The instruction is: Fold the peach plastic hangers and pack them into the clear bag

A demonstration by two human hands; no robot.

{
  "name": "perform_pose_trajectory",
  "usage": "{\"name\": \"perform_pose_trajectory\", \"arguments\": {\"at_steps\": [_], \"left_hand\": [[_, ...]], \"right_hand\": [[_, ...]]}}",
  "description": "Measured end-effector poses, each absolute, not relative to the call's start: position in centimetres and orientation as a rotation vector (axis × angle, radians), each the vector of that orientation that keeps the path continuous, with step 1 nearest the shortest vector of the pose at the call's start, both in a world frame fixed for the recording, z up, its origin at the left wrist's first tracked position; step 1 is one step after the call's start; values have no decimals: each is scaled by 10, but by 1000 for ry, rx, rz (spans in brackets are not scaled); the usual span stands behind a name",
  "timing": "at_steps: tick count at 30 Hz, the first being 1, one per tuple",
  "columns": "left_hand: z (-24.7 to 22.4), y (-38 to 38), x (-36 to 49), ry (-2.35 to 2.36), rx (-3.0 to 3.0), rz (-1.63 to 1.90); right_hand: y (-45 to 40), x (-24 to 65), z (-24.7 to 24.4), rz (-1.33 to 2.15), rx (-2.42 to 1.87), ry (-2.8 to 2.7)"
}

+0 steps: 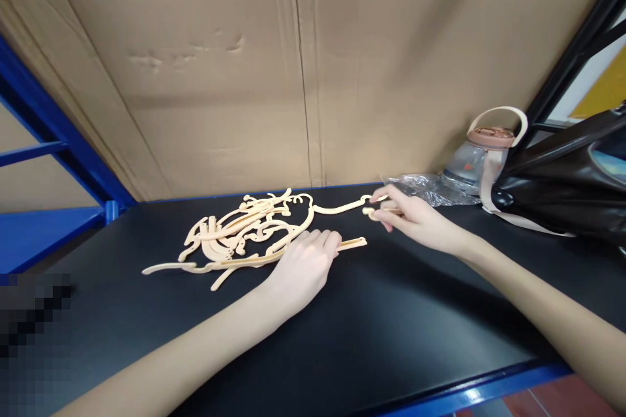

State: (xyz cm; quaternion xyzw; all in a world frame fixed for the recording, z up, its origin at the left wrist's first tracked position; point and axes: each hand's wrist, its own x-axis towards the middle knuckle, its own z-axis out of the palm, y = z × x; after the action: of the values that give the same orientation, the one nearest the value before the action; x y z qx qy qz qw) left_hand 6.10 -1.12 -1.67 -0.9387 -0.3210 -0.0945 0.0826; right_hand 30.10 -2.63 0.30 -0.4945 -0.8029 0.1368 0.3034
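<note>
A pile of cream plastic hanger pieces (pixel 244 225), curved, hooked and straight, lies on the black table. My left hand (pixel 308 264) is closed around a long, straight hanger arm (pixel 353 244) at the near edge of the pile. Its grooved end sticks out to the right of my fingers. To the right, my right hand (pixel 411 215) pinches a short hanger piece (pixel 370 213) with a rounded end, held a little above the table. My fingers cover the rest of it. Just beyond my right fingertips, a thin curved hanger piece (pixel 340 210) reaches out from the pile.
Cardboard (pixel 220 78) stands upright behind the table (pixel 342 326). At the back right are crumpled clear plastic (pixel 420 187), a strapped water bottle (pixel 467 159) and a black bag (pixel 562 176). Blue metal frame (pixel 53 124) rises on the left.
</note>
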Motion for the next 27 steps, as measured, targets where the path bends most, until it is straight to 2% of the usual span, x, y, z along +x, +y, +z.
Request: {"name": "perform_pose_trajectory", "arguments": {"at_steps": [5, 21, 27], "left_hand": [[-27, -2, 58, -964, -2788, -325], [-32, 0, 57, -1017, -2784, -363], [-32, -2, 58, -945, -2755, -345]], "right_hand": [[-30, 294, 2, 326, -1318, -2339], [-35, 281, -4, 121, -1415, -2376], [-35, 277, -10, -80, -1416, -2437]]}}
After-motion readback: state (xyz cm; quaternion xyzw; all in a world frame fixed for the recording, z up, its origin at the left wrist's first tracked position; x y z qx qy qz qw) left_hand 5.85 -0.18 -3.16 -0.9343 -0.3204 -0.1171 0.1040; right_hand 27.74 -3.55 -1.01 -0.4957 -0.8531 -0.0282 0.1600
